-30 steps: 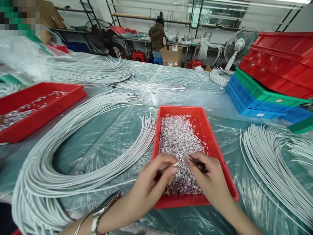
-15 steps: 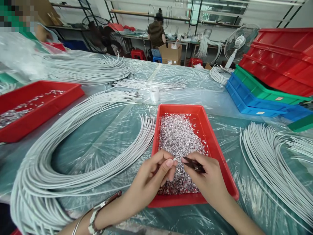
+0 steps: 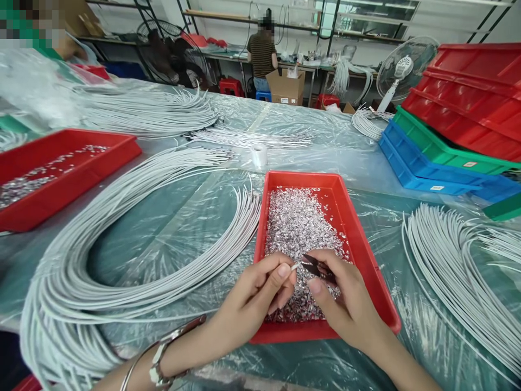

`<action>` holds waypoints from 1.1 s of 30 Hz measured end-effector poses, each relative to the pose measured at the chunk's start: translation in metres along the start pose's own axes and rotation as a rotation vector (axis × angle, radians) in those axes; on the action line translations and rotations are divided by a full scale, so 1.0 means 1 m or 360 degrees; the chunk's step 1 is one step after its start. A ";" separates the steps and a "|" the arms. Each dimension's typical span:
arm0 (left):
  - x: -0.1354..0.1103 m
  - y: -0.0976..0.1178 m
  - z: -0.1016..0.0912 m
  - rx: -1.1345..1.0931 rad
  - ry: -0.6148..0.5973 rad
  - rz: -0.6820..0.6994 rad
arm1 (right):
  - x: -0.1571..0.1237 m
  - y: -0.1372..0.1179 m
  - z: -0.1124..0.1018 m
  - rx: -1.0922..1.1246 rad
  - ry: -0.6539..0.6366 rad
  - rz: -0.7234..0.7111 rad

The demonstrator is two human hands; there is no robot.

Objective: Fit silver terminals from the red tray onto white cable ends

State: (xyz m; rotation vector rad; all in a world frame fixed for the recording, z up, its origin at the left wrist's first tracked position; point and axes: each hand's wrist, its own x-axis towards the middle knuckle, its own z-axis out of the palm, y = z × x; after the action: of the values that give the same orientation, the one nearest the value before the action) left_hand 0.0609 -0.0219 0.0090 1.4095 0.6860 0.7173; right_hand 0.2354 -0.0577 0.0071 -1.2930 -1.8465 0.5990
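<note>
My left hand point(image 3: 271, 285) pinches the end of a white cable point(image 3: 295, 266) between thumb and forefinger, its tip poking out to the right. In my right hand point(image 3: 350, 298) is a small dark pointed hand tool point(image 3: 315, 266), its point close to the cable tip; whether they touch I cannot tell. The fingers partly cover the tool, so its exact kind is unclear. Both hands are above the near half of a red tray point(image 3: 362, 244), which holds a heap of small shiny silvery pieces point(image 3: 299, 222).
A thick coil of white cables point(image 3: 61, 271) lies left, another bundle point(image 3: 451, 239) right. A second red tray point(image 3: 101, 163) sits far left. Stacked bins point(image 3: 459, 119) stand at back right. A white roll point(image 3: 259, 156) is beyond the tray. Another person point(image 3: 261, 57) is in the background.
My right thumb has dropped away from the tool's tip, and the tool has turned slightly. The left hand keeps its pinch on the cable. The view has shifted a little.
</note>
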 end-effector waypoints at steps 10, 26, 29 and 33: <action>0.001 -0.006 -0.001 0.0103 -0.0032 0.0110 | 0.001 -0.001 0.002 0.0035 -0.0112 0.0044; -0.006 -0.013 -0.002 0.0686 0.0049 0.0483 | 0.001 -0.010 -0.013 0.0216 -0.0323 0.0205; -0.005 -0.013 -0.002 0.0808 0.0066 0.0593 | 0.000 -0.009 -0.013 0.0236 -0.0342 0.0250; -0.004 -0.013 -0.001 0.0919 0.0093 0.0693 | 0.000 -0.011 -0.012 0.0276 -0.0384 0.0336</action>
State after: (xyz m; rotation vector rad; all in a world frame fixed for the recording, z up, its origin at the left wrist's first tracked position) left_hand 0.0577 -0.0249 -0.0038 2.1150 0.6665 0.9456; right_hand 0.2391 -0.0627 0.0225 -1.3551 -1.8123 1.0448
